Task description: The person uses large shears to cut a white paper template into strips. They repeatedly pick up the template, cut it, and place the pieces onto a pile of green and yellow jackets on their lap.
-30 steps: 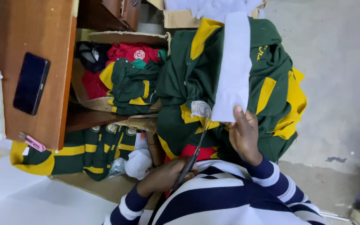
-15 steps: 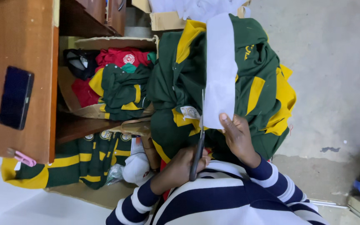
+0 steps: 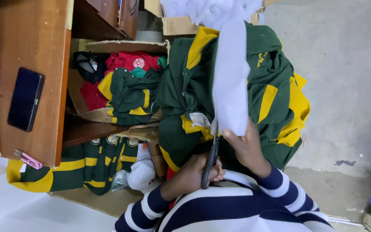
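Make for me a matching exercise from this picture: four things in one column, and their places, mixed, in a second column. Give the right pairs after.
Things
1. phone
2. scissors
3. white strip
4. red garment

Places
A. gripped in the left hand
B. inside the cardboard box
C. flat on the wooden desk
D. held by the right hand, over the green jacket

Pairs: 1-C, 2-A, 3-D, 4-B

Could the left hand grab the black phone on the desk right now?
Probably not right away: the left hand grips the scissors at the white strip. The phone lies uncovered on the desk, off to the side.
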